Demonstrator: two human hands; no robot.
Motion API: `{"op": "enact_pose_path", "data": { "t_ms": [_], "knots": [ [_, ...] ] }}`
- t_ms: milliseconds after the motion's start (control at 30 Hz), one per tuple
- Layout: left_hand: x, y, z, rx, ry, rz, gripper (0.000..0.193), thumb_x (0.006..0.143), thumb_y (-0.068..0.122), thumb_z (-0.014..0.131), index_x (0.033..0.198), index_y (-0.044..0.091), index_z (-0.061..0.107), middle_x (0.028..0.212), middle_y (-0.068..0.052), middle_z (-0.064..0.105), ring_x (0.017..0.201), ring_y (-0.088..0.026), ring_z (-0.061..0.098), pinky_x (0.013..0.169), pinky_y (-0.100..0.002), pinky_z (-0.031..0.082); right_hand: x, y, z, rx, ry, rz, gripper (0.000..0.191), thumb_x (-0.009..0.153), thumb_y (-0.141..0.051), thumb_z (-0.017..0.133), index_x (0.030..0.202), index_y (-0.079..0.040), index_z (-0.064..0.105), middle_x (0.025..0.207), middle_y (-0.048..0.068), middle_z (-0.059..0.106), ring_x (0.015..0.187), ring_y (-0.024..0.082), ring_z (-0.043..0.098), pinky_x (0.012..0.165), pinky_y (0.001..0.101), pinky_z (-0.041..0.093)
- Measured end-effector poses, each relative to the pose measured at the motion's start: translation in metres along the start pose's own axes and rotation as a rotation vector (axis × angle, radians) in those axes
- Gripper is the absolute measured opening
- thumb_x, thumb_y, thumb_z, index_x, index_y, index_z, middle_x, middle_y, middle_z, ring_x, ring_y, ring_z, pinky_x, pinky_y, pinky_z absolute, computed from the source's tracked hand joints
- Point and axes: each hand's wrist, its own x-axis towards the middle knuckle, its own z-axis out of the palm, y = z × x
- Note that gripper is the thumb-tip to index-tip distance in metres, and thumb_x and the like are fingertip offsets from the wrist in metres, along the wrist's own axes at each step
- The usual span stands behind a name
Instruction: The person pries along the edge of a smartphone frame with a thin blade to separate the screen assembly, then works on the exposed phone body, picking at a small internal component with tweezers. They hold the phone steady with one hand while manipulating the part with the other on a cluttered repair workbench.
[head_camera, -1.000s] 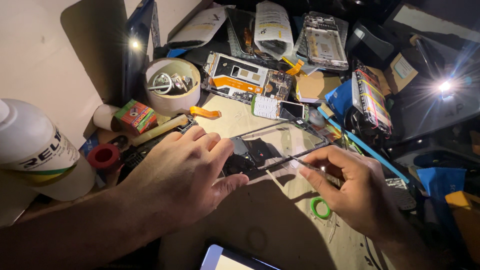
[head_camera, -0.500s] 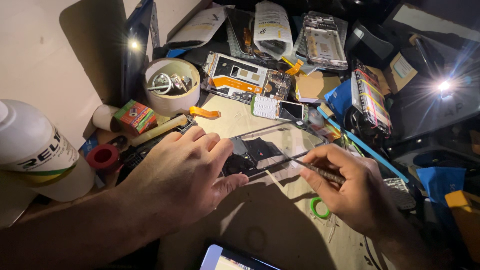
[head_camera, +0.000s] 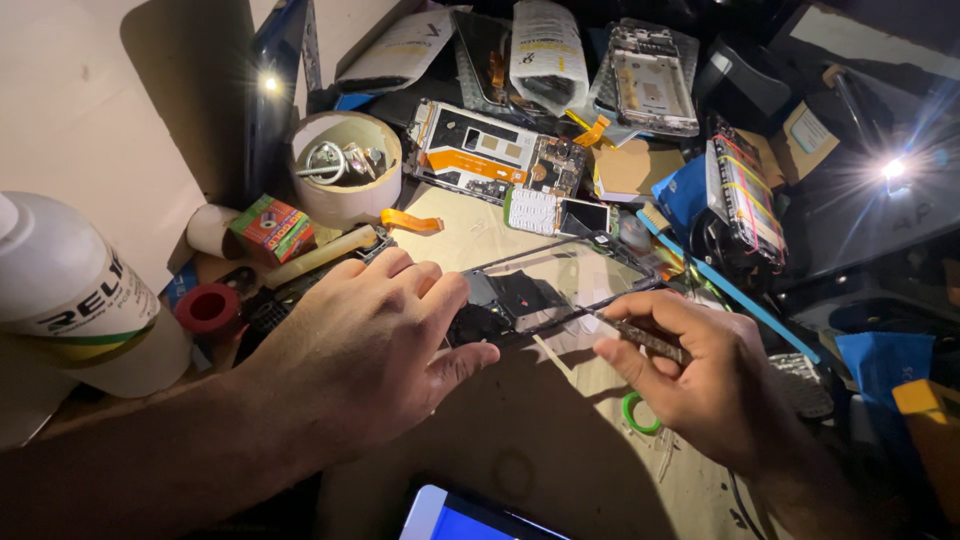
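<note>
An opened phone frame (head_camera: 545, 290) with dark inner parts lies flat on the wooden bench (head_camera: 470, 225) in the middle of the view. My left hand (head_camera: 365, 345) presses down on its near left end, fingers spread over it and thumb along its near edge. My right hand (head_camera: 700, 375) grips a thin metal tool (head_camera: 640, 335) like a pen, its tip touching the frame's near right edge. A small green ring (head_camera: 635, 415) lies on the bench just under my right hand.
A white plastic bottle (head_camera: 70, 290) stands at the left, with a red tape roll (head_camera: 208, 307) and a small colourful box (head_camera: 272, 228) beside it. A round tub of metal parts (head_camera: 345, 165), bare phone boards (head_camera: 490, 155) and phone bodies (head_camera: 650, 75) crowd the back. A lit screen (head_camera: 470, 518) lies at the near edge.
My right hand has shifted slightly with the tool, bringing its tip closer along the frame's near edge. My left hand has stayed pressed on the frame.
</note>
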Motion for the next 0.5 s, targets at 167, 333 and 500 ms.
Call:
{"op": "enact_pose_path", "data": {
  "t_ms": [167, 333, 500],
  "knots": [
    [-0.0013, -0.0011, 0.003, 0.018, 0.021, 0.009, 0.045, 0.088, 0.049, 0.065, 0.093, 0.004, 0.064, 0.091, -0.014, 0.068, 0.094, -0.034, 0.062, 0.076, -0.045, 0.049, 0.0002, 0.0003, 0.001, 0.128, 0.039, -0.04, 0.024, 0.079, -0.013, 0.079, 0.098, -0.004, 0.067, 0.074, 0.003, 0.076, 0.063, 0.005, 0.069, 0.053, 0.0246, 0.054],
    [-0.0034, -0.0042, 0.0078, -0.033, 0.054, 0.021, 0.043, 0.089, 0.048, 0.066, 0.094, 0.005, 0.065, 0.094, -0.012, 0.069, 0.097, -0.033, 0.063, 0.077, -0.046, 0.048, 0.0014, 0.0031, -0.0004, 0.093, 0.017, -0.097, 0.018, 0.082, -0.014, 0.079, 0.095, -0.005, 0.069, 0.073, 0.001, 0.079, 0.063, 0.005, 0.074, 0.056, 0.0244, 0.056],
    [-0.0036, -0.0048, 0.0082, -0.028, 0.039, 0.019, 0.046, 0.096, 0.053, 0.064, 0.095, 0.007, 0.065, 0.095, -0.01, 0.069, 0.098, -0.03, 0.063, 0.08, -0.045, 0.048, 0.0008, 0.0026, -0.0001, -0.005, 0.096, -0.168, 0.018, 0.085, -0.016, 0.077, 0.099, -0.006, 0.074, 0.083, 0.005, 0.076, 0.069, 0.016, 0.073, 0.058, 0.029, 0.055]
  ]
}}
